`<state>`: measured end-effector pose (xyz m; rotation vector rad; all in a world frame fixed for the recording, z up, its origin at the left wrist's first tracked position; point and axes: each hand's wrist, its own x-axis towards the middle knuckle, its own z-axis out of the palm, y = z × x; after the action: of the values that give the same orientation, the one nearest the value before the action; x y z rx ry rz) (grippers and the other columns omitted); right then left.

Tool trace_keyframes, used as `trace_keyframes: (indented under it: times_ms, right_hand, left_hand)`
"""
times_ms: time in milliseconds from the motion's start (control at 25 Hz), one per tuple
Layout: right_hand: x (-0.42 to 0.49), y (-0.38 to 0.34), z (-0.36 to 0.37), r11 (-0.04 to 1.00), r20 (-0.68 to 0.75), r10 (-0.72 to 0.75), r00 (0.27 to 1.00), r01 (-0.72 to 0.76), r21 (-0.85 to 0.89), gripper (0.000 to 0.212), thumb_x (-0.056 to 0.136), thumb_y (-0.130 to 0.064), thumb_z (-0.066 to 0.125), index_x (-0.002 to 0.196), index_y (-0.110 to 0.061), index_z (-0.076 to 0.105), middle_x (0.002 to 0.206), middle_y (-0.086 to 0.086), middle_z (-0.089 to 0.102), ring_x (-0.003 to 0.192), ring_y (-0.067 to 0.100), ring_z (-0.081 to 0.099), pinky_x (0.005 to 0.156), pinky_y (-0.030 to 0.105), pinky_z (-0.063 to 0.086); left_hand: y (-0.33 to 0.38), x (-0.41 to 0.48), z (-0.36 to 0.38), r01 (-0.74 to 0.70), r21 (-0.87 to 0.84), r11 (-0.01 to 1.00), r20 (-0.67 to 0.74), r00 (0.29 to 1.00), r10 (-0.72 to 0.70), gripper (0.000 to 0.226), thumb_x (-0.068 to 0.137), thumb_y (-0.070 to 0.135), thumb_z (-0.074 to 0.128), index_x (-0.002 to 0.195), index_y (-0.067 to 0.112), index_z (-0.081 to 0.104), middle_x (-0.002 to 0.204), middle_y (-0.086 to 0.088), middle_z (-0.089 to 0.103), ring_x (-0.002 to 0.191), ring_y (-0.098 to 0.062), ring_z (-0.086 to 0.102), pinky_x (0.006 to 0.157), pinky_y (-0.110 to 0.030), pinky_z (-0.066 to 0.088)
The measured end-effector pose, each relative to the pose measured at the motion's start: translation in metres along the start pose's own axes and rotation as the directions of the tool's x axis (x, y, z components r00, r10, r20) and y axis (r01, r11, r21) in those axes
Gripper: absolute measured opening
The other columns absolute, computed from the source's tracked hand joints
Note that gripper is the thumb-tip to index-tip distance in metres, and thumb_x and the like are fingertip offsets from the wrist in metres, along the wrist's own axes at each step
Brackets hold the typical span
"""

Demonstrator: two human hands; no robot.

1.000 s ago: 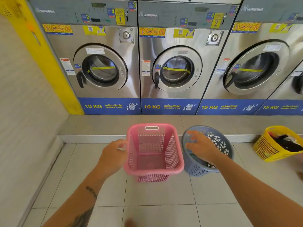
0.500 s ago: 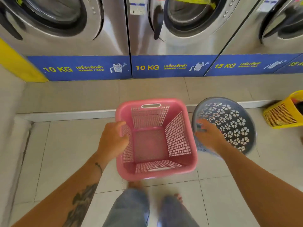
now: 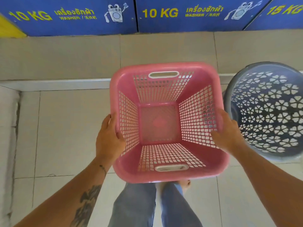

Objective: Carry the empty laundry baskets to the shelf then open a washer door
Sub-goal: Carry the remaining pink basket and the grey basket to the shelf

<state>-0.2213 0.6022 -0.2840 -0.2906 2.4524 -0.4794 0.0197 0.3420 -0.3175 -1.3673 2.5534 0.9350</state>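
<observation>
An empty pink square laundry basket (image 3: 164,112) fills the middle of the view, seen from straight above. My left hand (image 3: 109,138) grips its left rim, thumb inside the lattice wall. Over on the opposite rim, my right hand (image 3: 227,133) holds on with the fingers inside. An empty grey round basket (image 3: 268,112) with flower-shaped holes stands on the floor just to the right, touching nothing I hold. Only the blue base panels of the washers (image 3: 73,15) show at the top; their doors are out of view.
A raised tiled step (image 3: 65,58) runs in front of the washers, with a white edge strip. A yellow panel (image 3: 9,30) sits at the top left. A wall runs down the left edge. My legs and bare feet (image 3: 185,184) are below the pink basket.
My right hand left the grey basket and took the pink basket's right rim. The view tilted further down and closer, so the washer doors and the yellow basket dropped out of sight.
</observation>
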Motion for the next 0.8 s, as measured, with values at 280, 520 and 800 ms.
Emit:
trace_keyframes:
  times_ms: [280,520,800]
  right_hand:
    - [-0.006,-0.016,-0.011,0.999,-0.046,-0.049,0.998,0.049,0.006,0.079,0.072,0.007,0.041,0.127,-0.049,0.036,0.095,-0.001,0.058,0.076,0.028,0.063,0.058,0.045,0.057]
    - [-0.060,-0.071,-0.074,0.948,0.006,-0.302,0.953,0.301,-0.106,0.073,0.081,-0.003,0.048,0.138,-0.047,0.035,0.095,0.006,0.057,0.073,0.023,0.061,0.052,0.031,0.052]
    - [-0.165,-0.121,-0.176,0.756,-0.012,-0.647,0.762,0.640,-0.136,0.072,0.070,-0.010,0.056,0.140,-0.024,0.046,0.138,0.007,0.052,0.117,0.031,0.056,0.098,0.043,0.047]
  left_hand:
    - [0.001,-0.001,-0.021,-0.002,-0.064,0.998,-0.091,0.996,-0.004,0.063,0.091,0.016,0.057,0.144,0.035,0.030,0.133,0.004,0.048,0.101,-0.014,0.060,0.056,-0.007,0.045]
    - [0.027,-0.072,-0.138,0.090,-0.137,0.986,-0.327,0.936,-0.131,0.049,0.088,0.014,0.060,0.136,0.022,0.052,0.129,0.002,0.057,0.091,-0.010,0.056,0.063,-0.013,0.045]
    - [0.079,-0.263,-0.232,0.159,-0.269,0.950,-0.552,0.782,-0.288,0.047,0.083,0.013,0.064,0.128,0.024,0.063,0.132,0.005,0.060,0.098,-0.010,0.053,0.082,-0.026,0.044]
